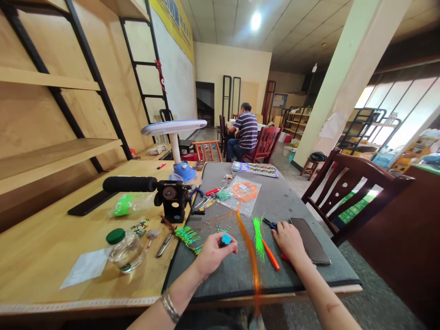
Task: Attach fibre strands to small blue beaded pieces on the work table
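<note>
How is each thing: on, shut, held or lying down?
Ceiling light: lit
Jar: green lid on
Blue bunch: pinched in left hand
Dark-tipped tool: partly under right hand
Orange strands: trailing past table edge
Green strands: lying on mat
Clear bag: lying flat

Cluster [226, 239] blue, perhaps turquoise; fibres [248, 238] orange; strips [258, 236] neon green; mat [273, 195] grey; distant shirt [248, 130] striped.
</note>
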### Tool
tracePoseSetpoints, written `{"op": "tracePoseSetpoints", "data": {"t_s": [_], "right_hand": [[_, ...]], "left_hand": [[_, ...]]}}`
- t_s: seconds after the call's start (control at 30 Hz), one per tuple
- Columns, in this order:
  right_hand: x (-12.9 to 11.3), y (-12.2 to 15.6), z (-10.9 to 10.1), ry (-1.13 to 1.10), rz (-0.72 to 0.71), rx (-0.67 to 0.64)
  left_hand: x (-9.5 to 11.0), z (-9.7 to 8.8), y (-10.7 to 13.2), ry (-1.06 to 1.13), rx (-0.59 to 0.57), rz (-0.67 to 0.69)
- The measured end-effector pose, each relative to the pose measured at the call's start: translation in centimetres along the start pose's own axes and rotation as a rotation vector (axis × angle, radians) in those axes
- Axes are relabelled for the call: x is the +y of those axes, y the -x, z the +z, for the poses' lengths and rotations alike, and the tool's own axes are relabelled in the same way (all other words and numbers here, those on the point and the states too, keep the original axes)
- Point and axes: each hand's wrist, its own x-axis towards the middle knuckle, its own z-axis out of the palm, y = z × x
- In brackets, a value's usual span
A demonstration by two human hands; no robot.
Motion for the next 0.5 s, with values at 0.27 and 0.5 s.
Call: {"op": "tracePoseSetpoints", "data": {"t_s": [0.27, 0.5], "right_hand": [[-0.2, -0.3, -1.4, -0.168, 0.091, 0.202], [-7.3, 5.0, -6.6, -0.681, -0.233, 0.047]], "left_hand": [[-0.4, 0.2, -0.4, 0.158, 0.045, -0.101], [0.2, 0.3, -0.4, 0.133, 0.1, -0.076]]}}
